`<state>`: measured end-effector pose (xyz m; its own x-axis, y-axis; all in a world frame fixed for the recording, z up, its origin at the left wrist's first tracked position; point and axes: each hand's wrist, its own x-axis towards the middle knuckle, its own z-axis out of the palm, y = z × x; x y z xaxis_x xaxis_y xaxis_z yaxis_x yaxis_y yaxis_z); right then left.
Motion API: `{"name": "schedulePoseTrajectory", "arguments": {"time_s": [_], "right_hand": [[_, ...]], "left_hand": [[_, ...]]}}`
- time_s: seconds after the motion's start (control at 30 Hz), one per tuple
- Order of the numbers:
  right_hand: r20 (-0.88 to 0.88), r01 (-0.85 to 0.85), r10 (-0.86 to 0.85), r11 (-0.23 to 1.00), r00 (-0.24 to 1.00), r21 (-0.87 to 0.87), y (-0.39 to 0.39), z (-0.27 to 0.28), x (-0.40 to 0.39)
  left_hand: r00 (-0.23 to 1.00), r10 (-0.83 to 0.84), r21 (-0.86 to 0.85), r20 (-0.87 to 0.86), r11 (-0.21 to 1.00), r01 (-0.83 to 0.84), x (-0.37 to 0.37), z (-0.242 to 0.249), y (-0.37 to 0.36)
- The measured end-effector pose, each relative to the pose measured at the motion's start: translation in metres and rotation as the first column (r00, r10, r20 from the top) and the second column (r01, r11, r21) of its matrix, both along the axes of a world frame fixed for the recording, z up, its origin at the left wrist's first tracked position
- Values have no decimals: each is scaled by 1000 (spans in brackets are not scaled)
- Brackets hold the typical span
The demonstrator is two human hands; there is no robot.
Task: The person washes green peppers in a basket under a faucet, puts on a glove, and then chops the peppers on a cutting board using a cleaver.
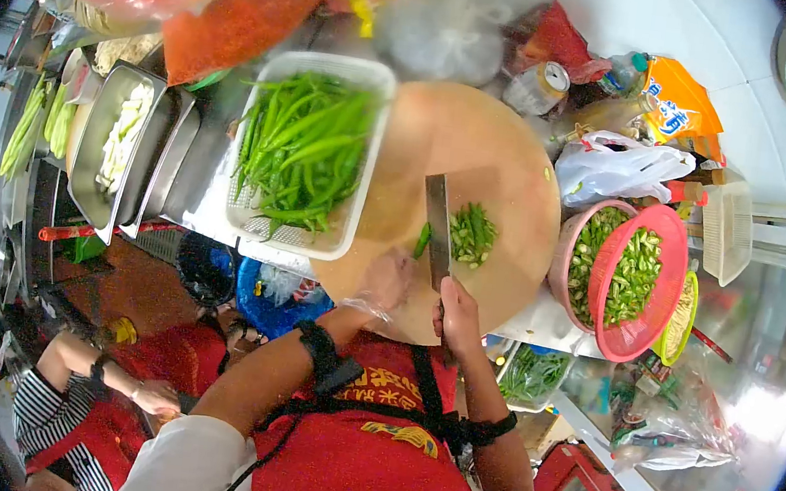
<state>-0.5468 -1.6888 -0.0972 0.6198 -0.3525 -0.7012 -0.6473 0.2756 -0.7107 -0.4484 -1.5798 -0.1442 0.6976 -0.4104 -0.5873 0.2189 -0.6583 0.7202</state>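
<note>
Cleaver (436,236) gripped by the handle in the right hand (458,319), fingers wrapped around it; blade held over the round cutting board (510,152), pointing away from the body. Left hand (389,279) blurred, held low over the board to the left of the blade; finger spread and any contact cannot be told. One short green pepper piece (423,240) seen just left of the blade, cut green peppers (474,235) bunched on the board just right of it.

Whole long green peppers (308,144) piled in the white basket (376,147), set at the left side of the board. More chopped green pieces held in the pink basket (560,265) and the red-pink colander (667,287) to the right, the basket partly covered by the colander. Yellow-green rimmed container (688,323) placed just beyond them.

Drink can (537,88), white plastic bag (620,170) and orange packet (685,104) grouped beyond the board, toward the right. Metal tray (86,148) with pale cut pieces (126,138) placed left of the white basket. Co-worker's hand (157,399) and striped sleeve (51,400) seen at lower left, well apart from the board.
</note>
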Motion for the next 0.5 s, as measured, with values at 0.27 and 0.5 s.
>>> {"name": "schedulePoseTrajectory", "arguments": {"time_s": [0.27, 0.5], "right_hand": [[-11, -6, 7, 1000, 1000, 13, 1, -1, 0], [20, -64, 64, 998, 998, -18, 3, -3, 2]], "left_hand": [[972, -64, -21, 224, 997, 70, -2, -31, 3], [952, -91, -28, 292, 994, 103, 0, -51, 4]]}}
